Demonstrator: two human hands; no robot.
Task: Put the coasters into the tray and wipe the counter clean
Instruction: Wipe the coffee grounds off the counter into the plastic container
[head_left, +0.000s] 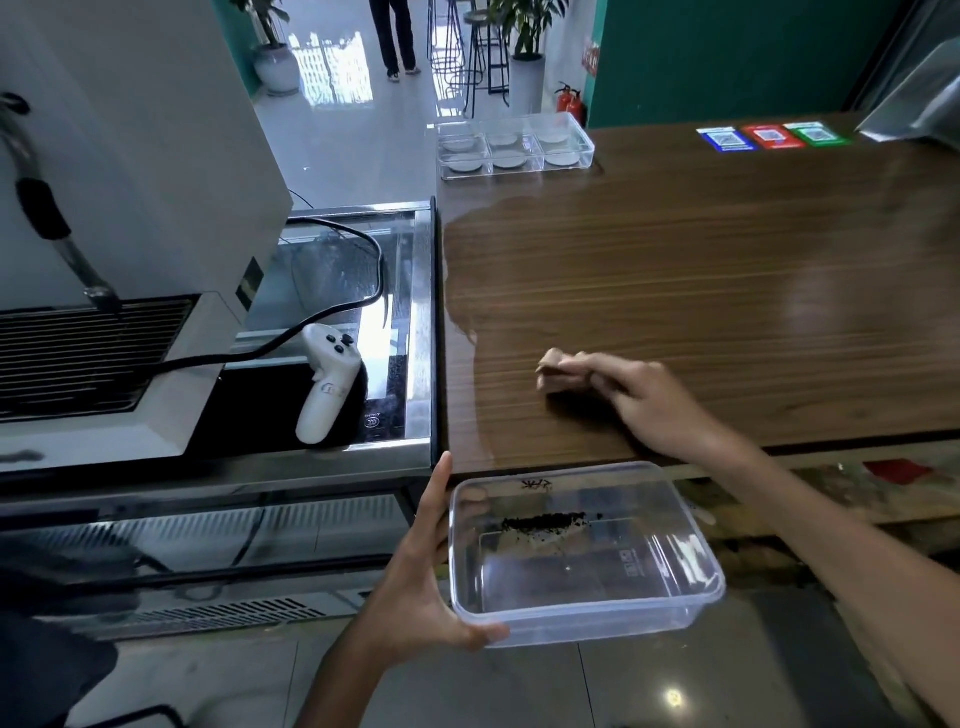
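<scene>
- Coasters (510, 152) already sat in the clear tray (586, 141) at the counter's (675, 270) far left corner.
- My right hand (652, 400) pinched a small, soft-looking cloth (558, 371), blurred, against the wet wood near the near edge.
- My left hand (421, 587) gripped a light, thin plastic container (582, 551) by its left rim, just below the edge; dark crumbs (545, 521) lay inside.
</scene>
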